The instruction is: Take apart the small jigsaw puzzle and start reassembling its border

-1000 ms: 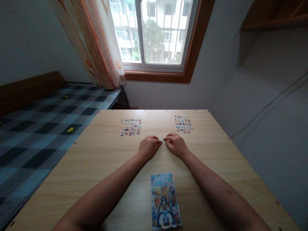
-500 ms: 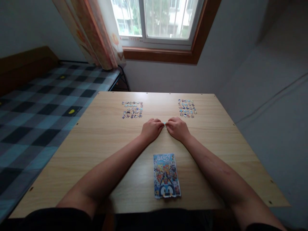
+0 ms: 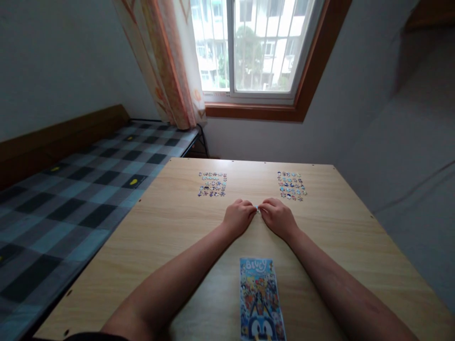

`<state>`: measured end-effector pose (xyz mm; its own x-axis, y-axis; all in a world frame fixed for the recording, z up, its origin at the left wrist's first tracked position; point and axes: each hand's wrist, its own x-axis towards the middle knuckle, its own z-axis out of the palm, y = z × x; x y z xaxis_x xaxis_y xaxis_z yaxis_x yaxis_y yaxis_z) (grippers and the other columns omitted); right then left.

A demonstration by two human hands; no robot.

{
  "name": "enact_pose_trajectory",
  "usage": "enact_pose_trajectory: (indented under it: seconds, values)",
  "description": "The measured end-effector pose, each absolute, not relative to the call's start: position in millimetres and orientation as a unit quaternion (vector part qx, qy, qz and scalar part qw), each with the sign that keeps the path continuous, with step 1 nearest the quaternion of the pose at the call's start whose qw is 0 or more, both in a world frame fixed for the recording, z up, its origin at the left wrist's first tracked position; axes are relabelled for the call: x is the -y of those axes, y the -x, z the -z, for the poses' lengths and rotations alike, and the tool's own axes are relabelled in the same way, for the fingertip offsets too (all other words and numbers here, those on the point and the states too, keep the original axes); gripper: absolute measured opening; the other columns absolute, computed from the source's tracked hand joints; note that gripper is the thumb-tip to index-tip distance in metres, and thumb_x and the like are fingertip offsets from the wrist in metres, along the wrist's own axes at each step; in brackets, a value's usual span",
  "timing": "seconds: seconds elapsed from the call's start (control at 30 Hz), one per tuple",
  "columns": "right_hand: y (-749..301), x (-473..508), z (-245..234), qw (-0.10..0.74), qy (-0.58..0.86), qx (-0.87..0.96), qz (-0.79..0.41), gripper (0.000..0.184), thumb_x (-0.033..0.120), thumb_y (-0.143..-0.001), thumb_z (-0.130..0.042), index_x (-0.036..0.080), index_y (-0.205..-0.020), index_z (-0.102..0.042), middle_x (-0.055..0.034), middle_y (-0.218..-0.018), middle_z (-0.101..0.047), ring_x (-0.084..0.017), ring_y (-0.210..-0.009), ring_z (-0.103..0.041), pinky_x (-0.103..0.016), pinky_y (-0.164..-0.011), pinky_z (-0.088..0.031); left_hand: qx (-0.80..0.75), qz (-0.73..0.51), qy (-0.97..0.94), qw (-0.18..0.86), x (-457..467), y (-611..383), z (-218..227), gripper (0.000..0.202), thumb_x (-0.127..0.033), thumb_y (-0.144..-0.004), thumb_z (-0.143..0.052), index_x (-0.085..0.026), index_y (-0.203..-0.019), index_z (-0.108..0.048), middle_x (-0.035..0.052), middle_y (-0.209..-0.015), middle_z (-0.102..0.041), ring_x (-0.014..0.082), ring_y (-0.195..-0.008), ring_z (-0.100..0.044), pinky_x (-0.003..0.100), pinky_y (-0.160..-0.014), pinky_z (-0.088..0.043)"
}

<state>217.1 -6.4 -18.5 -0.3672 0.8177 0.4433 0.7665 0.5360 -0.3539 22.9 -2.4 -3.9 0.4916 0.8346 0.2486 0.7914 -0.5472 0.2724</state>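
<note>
Near the middle of the table, my left hand (image 3: 241, 217) and my right hand (image 3: 278, 216) meet fingertip to fingertip. Between them is a small bluish-white jigsaw puzzle piece (image 3: 258, 210), pinched from both sides; whether it is one piece or two joined is too small to tell. Beyond my left hand lies a group of loose puzzle pieces (image 3: 215, 183) in rough rows. A second group of puzzle pieces (image 3: 291, 184) is spread in rows beyond my right hand. Closer to me, between my forearms, a colourful Bluey picture sheet or packet (image 3: 261, 298) lies flat.
The pale wooden table (image 3: 170, 246) has dark holes along its edges. Left of it stands a bed with a checked cover (image 3: 106, 175). A curtain (image 3: 170, 61) hangs by the window (image 3: 263, 52), and a cable (image 3: 412, 192) runs along the right wall.
The head view has tilted up and turned left, so everything sits lower and further right. Both hands stay together on the puzzle piece, with little visible change in their grip.
</note>
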Motion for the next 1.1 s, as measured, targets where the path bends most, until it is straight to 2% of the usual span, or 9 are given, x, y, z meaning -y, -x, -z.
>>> enact_pose_trajectory:
  seconds: [0.33,0.47,0.53,0.63,0.73,0.9,1.1]
  values:
    - [-217.4,6.3,19.5,0.273,0.477,0.833,-0.052,0.017,0.018,-0.088,-0.061,0.026,-0.092,-0.075,-0.0055,-0.099,-0.069,-0.022,-0.096,-0.061,-0.033,-0.085,-0.049,-0.487,-0.198,-0.845,0.093,3.9,-25.0,6.3,0.022,-0.031,-0.096,-0.056,-0.026,-0.097,-0.078,0.0048,-0.1,-0.073,0.0209,-0.096,-0.062,0.032,-0.084,-0.049]
    - [-217.1,5.8,19.2,0.277,0.477,0.832,-0.062,0.018,0.016,-0.087,-0.062,0.025,-0.093,-0.076,-0.006,-0.099,-0.069,-0.021,-0.096,-0.061,-0.033,-0.086,-0.049,-0.502,-0.253,-0.817,0.13,-9.9,-10.9,-1.6,0.023,-0.032,-0.095,-0.057,-0.023,-0.101,-0.077,0.0041,-0.102,-0.074,0.0173,-0.089,-0.065,0.028,-0.082,-0.05]
    - [-216.6,5.9,18.4,0.278,0.476,0.832,-0.066,0.018,0.015,-0.088,-0.062,0.025,-0.092,-0.076,-0.0061,-0.099,-0.069,-0.021,-0.097,-0.061,-0.033,-0.087,-0.049,-0.555,-0.263,-0.782,0.105,-27.3,11.2,-13.4,0.027,-0.033,-0.097,-0.054,-0.022,-0.103,-0.077,0.0047,-0.105,-0.075,0.0168,-0.087,-0.066,0.027,-0.083,-0.05]
    - [-215.7,6.1,17.2,0.279,0.476,0.831,-0.069,0.017,0.015,-0.088,-0.061,0.024,-0.092,-0.076,-0.0063,-0.1,-0.069,-0.021,-0.097,-0.06,-0.032,-0.088,-0.048,-0.688,-0.2,-0.697,0.027,-59.0,57.8,-35.7,0.027,-0.034,-0.093,-0.056,-0.022,-0.102,-0.079,0.0073,-0.108,-0.075,0.0209,-0.092,-0.068,0.029,-0.08,-0.05]
    - [-214.9,6.3,16.4,0.276,0.477,0.831,-0.074,0.018,0.015,-0.089,-0.061,0.023,-0.092,-0.076,-0.006,-0.099,-0.069,-0.021,-0.097,-0.06,-0.032,-0.088,-0.048,-0.76,-0.124,-0.638,-0.005,-83.8,98.0,-51.7,0.032,-0.038,-0.092,-0.053,-0.024,-0.103,-0.08,0.0085,-0.103,-0.076,0.0234,-0.093,-0.069,0.029,-0.074,-0.05]
    - [-214.0,6.2,15.5,0.282,0.475,0.829,-0.085,0.018,0.015,-0.089,-0.061,0.024,-0.092,-0.076,-0.0056,-0.098,-0.069,-0.021,-0.096,-0.06,-0.031,-0.088,-0.048,-0.786,-0.037,-0.617,0.022,-101.1,114.1,-51.0,0.033,-0.044,-0.088,-0.055,-0.026,-0.099,-0.08,0.0091,-0.099,-0.077,0.025,-0.093,-0.069,0.027,-0.07,-0.049]
    - [-213.6,6.2,15.6,0.283,0.477,0.827,-0.088,0.018,0.015,-0.089,-0.061,0.024,-0.092,-0.076,-0.0061,-0.097,-0.069,-0.021,-0.096,-0.059,-0.032,-0.087,-0.048,-0.783,-0.033,-0.62,0.034,-106.5,105.5,-41.1,0.025,-0.036,-0.082,-0.06,-0.023,-0.082,-0.08,0.011,-0.09,-0.076,0.0254,-0.087,-0.069,0.028,-0.069,-0.049]
